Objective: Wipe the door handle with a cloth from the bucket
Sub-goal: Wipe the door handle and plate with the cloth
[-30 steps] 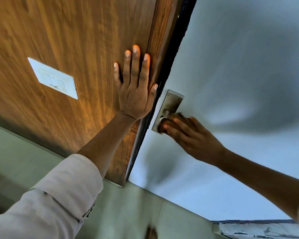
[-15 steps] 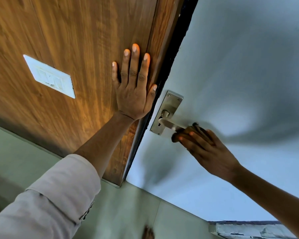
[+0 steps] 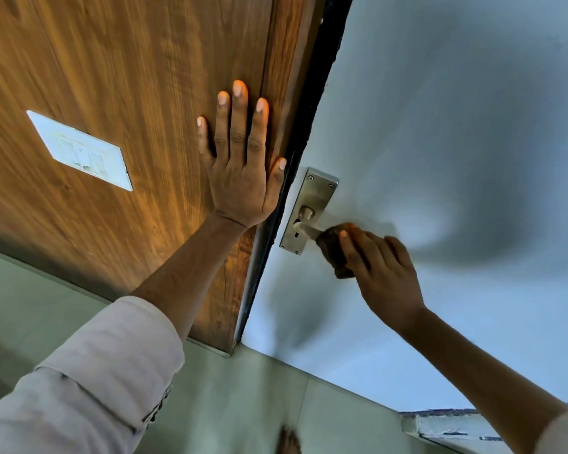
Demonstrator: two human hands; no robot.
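The left hand (image 3: 241, 178) lies flat and spread on the wood panel (image 3: 112, 77) — grasping nothing. At four o'clock from it, the right hand (image 3: 384, 273) clutches a dark cloth (image 3: 332, 249) wrapped over the door handle (image 3: 305, 229) — just off its metal plate (image 3: 312, 198).

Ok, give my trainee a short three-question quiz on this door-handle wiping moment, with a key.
1. True or false: the left hand lies flat, fingers spread, on the brown wood-grain panel.
2. What does the right hand press against the silver metal lever handle? A) a dark brown cloth B) a white sponge C) nothing
3. Fill in: the lever sits on a rectangular brushed-metal ____ fixed to the pale grey door.

Key
1. True.
2. A: the dark brown cloth wraps the lever's outer part.
3. Backplate.
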